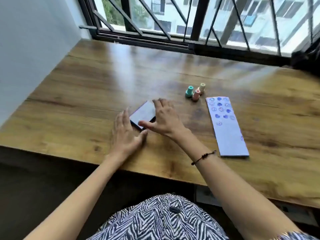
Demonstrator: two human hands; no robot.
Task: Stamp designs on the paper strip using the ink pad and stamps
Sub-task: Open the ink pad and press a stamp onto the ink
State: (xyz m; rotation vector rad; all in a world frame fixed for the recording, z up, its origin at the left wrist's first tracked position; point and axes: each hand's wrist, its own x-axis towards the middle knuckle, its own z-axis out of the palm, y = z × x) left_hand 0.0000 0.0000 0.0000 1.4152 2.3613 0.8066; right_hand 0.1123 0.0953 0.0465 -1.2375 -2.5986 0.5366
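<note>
Both hands frame the ink pad (143, 113), a flat dark rectangular case with a smooth bluish top, lying skewed near the middle of the worktop (86, 94) toward its front edge. The left hand (126, 132) lies flat against the case's near-left side, fingers extended, likely to brace it. The right hand (162, 116) arches over the far-right side, thumb on the near corner and fingertips at the far corner; its grip is wide and touching the case, not clenched. Whether the lid is being closed or opened I cannot tell, as the frame is blurred.

The paper strip (226, 126), a long pale lilac card, lies flat toward the right, reaching close to the front edge. Its far half carries about 13 blue round and heart-like prints; the near half is mostly bare, so stamping looks partly done.

3 small waisted stamps (195, 92), mint, pink and cream, stand upright clustered just beyond the strip's far end, handy for the right hand.
</note>
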